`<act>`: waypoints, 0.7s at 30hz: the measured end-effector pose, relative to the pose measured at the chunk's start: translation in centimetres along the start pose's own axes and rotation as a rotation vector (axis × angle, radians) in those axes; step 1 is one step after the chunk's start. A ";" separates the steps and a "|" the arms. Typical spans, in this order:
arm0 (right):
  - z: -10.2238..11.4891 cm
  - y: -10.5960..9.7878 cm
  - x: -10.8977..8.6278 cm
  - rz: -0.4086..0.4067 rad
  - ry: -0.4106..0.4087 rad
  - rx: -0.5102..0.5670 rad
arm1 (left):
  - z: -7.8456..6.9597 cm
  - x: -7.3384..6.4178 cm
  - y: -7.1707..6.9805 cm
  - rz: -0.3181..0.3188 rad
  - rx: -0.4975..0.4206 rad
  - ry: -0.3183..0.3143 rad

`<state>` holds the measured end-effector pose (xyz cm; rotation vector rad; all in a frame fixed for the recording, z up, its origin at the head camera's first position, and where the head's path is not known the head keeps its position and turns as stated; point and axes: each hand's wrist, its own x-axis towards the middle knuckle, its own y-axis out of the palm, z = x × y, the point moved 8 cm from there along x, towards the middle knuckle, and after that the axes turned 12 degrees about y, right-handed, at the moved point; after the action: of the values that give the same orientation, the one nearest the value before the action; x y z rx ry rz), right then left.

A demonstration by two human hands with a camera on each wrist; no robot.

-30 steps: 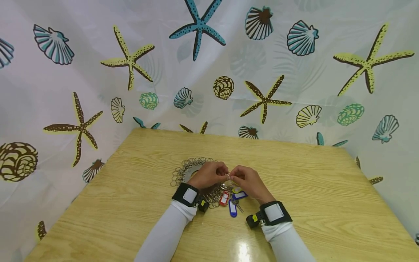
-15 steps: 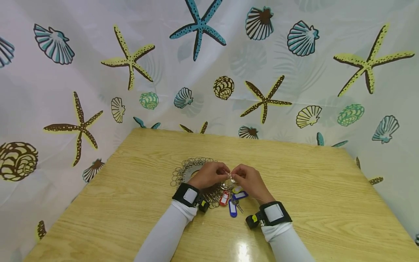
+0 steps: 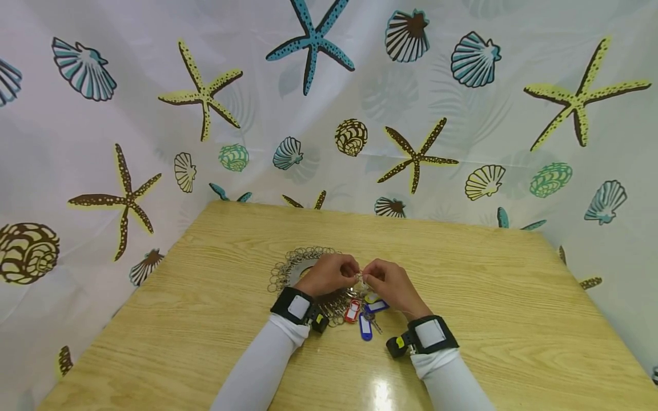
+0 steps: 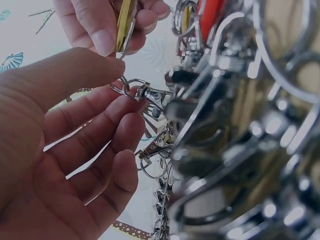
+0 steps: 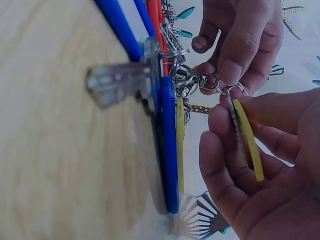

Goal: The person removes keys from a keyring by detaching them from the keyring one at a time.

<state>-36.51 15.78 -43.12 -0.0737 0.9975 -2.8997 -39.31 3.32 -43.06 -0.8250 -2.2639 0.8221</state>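
Observation:
My left hand point(image 3: 329, 274) pinches a small split key ring point(image 5: 243, 89) between thumb and forefinger. That ring links to a silver swivel clasp point(image 4: 151, 94) on the crowded metal holder point(image 3: 297, 270). Close on the right, my right hand point(image 3: 392, 285) holds a yellow key tag point(image 5: 251, 142) with a key point(image 5: 235, 120) flat beside it. Tag and key stand edge-on at the ring, right at the left thumb. The fingertips of both hands almost meet, and they hide part of the ring. My left forearm and hand cover much of the holder in the head view.
Below the hands on the wooden table point(image 3: 231, 342) lie a red key tag point(image 3: 352, 312), a blue key tag point(image 3: 365, 327), another blue tag point(image 3: 379, 306) and a loose-hanging key point(image 3: 377, 325). Several split rings point(image 3: 277, 277) fan out round the holder. A patterned curtain point(image 3: 329, 114) stands behind.
Both hands stay in nearly the same place. Their fingertips have shifted slightly around the ring and the tag; the shiny piece between them has turned a little.

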 end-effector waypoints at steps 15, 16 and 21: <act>0.1 0.0 -0.1 0.034 0.002 0.050 | 0.7 -0.2 0.0 -0.028 -0.023 -0.073; 0.1 0.0 -0.2 0.037 0.005 0.051 | 0.7 -0.2 0.0 -0.029 -0.020 -0.073; 0.1 0.0 -0.1 0.011 0.000 0.031 | 0.2 -0.2 -0.1 -0.023 -0.012 -0.051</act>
<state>-36.40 15.69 -43.05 -0.0662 0.9488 -2.9039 -39.40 3.04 -43.20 -0.7900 -2.3207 0.8286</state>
